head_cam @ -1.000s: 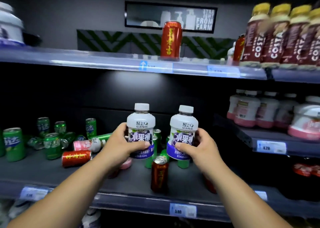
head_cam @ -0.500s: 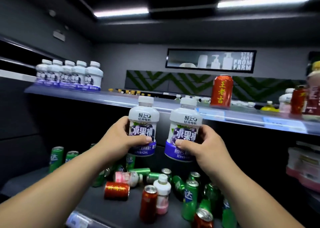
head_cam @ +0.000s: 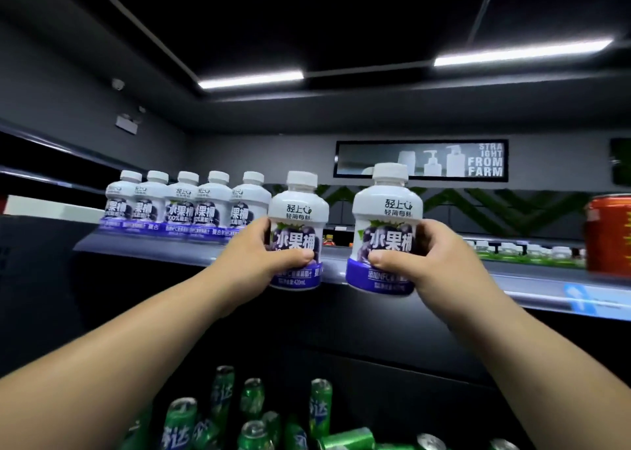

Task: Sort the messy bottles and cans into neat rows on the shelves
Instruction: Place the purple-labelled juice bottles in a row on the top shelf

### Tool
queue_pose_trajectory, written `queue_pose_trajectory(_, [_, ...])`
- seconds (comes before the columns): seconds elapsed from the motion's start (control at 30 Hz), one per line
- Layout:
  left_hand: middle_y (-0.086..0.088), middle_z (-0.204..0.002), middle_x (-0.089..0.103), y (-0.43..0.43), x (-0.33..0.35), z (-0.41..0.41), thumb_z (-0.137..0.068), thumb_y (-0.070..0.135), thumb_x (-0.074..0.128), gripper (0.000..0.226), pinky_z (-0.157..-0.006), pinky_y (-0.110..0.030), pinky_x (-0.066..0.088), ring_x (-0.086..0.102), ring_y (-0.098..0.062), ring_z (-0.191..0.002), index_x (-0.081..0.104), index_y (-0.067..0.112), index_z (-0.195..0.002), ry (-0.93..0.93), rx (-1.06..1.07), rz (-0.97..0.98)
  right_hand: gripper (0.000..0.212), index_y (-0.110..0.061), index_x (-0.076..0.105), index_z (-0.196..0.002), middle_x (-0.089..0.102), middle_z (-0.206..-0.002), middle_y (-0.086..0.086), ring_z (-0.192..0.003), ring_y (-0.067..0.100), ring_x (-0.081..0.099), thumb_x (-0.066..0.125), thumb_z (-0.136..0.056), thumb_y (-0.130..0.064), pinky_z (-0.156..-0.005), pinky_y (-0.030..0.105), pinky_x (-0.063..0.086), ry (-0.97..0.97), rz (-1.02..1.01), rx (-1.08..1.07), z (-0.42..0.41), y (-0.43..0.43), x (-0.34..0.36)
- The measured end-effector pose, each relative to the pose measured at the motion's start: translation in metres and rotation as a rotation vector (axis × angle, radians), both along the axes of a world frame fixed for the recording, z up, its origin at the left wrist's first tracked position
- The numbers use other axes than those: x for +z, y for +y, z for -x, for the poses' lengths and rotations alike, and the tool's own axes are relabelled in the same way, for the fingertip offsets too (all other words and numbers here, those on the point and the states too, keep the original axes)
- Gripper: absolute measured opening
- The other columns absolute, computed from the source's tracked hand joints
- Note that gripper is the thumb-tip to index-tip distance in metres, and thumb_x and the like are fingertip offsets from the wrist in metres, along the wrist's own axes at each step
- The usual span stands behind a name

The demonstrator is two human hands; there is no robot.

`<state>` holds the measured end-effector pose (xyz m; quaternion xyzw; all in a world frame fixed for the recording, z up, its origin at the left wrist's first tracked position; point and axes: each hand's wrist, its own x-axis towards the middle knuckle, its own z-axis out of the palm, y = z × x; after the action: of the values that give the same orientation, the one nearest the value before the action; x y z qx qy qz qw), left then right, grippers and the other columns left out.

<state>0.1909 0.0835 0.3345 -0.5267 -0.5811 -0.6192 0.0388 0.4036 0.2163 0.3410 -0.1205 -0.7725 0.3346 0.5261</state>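
Observation:
I hold two white bottles with purple grape labels, both upright. My left hand grips the left bottle and my right hand grips the right bottle. Both bottles hang in front of the upper shelf's edge, just right of a neat row of several matching bottles standing on that shelf. The left bottle is close beside the last bottle of that row.
A red can stands on the upper shelf at far right. Below, on the lower shelf, green cans stand and lie in a jumble. A framed sign hangs on the back wall.
Both hands have lifted the two bottles from the lower shelf up to the upper shelf's level and leftward toward the row of matching bottles; the view has tilted up.

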Motion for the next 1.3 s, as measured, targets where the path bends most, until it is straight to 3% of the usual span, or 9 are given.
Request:
queue_pose_trajectory(0.23, [0.005, -0.104, 0.074, 0.038, 0.053, 0.069, -0.058, 0.041, 0.089, 0.064, -0.093, -0.042, 0.056, 0.072, -0.012, -0.096, 0.059, 0.023, -0.112, 0.025, -0.040, -0.045, 0.044, -0.023, 0.067, -0.103, 0.076, -0.095, -0.008, -0.086, 0.008, 0.073, 0.090, -0.066, -0.027, -0.080, 0.033, 0.060, 0.070, -0.048, -0.148, 0.075, 0.005, 0.044])
queue_pose_trajectory(0.4, [0.005, -0.110, 0.068, 0.081, 0.066, 0.080, -0.069, 0.037, 0.087, 0.058, -0.095, -0.039, 0.053, 0.066, -0.014, -0.100, 0.055, 0.020, -0.113, 0.114, 0.018, -0.005, 0.064, -0.025, 0.063, -0.105, 0.072, -0.101, -0.007, -0.091, 0.015, 0.071, 0.085, -0.051, -0.050, -0.087, 0.045, 0.059, 0.065, -0.034, -0.330, 0.109, 0.034, 0.064])
queue_pose_trajectory(0.5, [0.007, -0.114, 0.066, 0.093, 0.055, 0.083, -0.063, 0.053, 0.078, 0.067, -0.096, -0.040, 0.051, 0.063, -0.018, -0.105, 0.048, 0.029, -0.118, 0.190, 0.119, 0.023, 0.071, -0.026, 0.061, -0.107, 0.070, -0.103, -0.008, -0.092, 0.016, 0.069, 0.078, -0.046, -0.059, -0.088, 0.046, 0.057, -0.010, -0.026, -0.424, 0.120, 0.050, 0.058])
queue_pose_trajectory(0.57, [0.006, -0.122, 0.064, 0.092, 0.053, 0.085, -0.060, 0.059, 0.072, 0.081, -0.098, -0.044, 0.049, 0.061, -0.020, -0.111, 0.039, 0.033, -0.130, 0.217, 0.134, 0.023, 0.070, -0.027, 0.062, -0.107, 0.071, -0.103, -0.009, -0.092, 0.015, 0.069, 0.080, -0.047, -0.059, -0.088, 0.045, 0.057, -0.048, -0.022, -0.446, 0.122, 0.055, 0.056])
queue_pose_trajectory(0.67, [-0.003, -0.137, 0.053, 0.091, 0.052, 0.087, -0.077, 0.042, 0.073, 0.086, -0.104, -0.042, 0.043, 0.052, -0.025, -0.123, 0.023, 0.026, -0.146, 0.239, 0.164, 0.025, 0.056, -0.025, 0.063, -0.106, 0.072, -0.100, -0.009, -0.090, 0.011, 0.069, 0.087, -0.060, -0.048, -0.089, 0.045, 0.057, -0.113, -0.035, -0.418, 0.120, 0.057, 0.056])
queue_pose_trajectory(0.8, [-0.008, -0.153, 0.035, 0.090, 0.045, 0.081, -0.083, 0.040, 0.065, 0.091, -0.107, -0.040, 0.037, 0.041, -0.030, -0.135, 0.008, 0.027, -0.153, 0.322, 0.287, 0.012, 0.064, -0.027, 0.064, -0.097, 0.073, -0.093, -0.010, -0.088, 0.012, 0.070, 0.078, -0.045, -0.062, -0.087, 0.046, 0.056, -0.208, -0.077, -0.437, 0.119, 0.051, 0.050])
queue_pose_trajectory(0.9, [-0.009, -0.152, 0.028, 0.092, 0.041, 0.076, -0.080, 0.047, 0.069, 0.102, -0.107, -0.041, 0.035, 0.037, -0.031, -0.136, 0.001, 0.030, -0.154, 0.330, 0.342, 0.003, 0.071, -0.027, 0.063, -0.098, 0.072, -0.094, -0.009, -0.087, 0.016, 0.070, 0.075, -0.042, -0.069, -0.082, 0.049, 0.058, -0.225, -0.064, -0.465, 0.118, 0.051, 0.049])
queue_pose_trajectory(1.1, [-0.007, -0.152, 0.020, 0.094, 0.035, 0.073, -0.083, 0.041, 0.069, 0.097, -0.101, -0.039, 0.039, 0.042, -0.033, -0.131, 0.004, 0.028, -0.154, 0.419, 0.429, -0.067, 0.070, -0.028, 0.059, -0.096, 0.070, -0.093, -0.008, -0.085, 0.020, 0.068, 0.072, -0.045, -0.075, -0.077, 0.051, 0.059, -0.244, -0.067, -0.498, 0.120, 0.051, 0.047])
queue_pose_trajectory(1.3, [-0.009, -0.145, 0.030, 0.095, 0.031, 0.073, -0.080, 0.039, 0.069, 0.089, -0.103, -0.042, 0.037, 0.042, -0.035, -0.126, 0.018, 0.023, -0.151, 0.449, 0.544, -0.149, 0.068, -0.032, 0.061, -0.098, 0.069, -0.096, -0.013, -0.089, 0.014, 0.068, 0.070, -0.048, -0.075, -0.080, 0.048, 0.059, -0.286, -0.113, -0.465, 0.119, 0.052, 0.047])
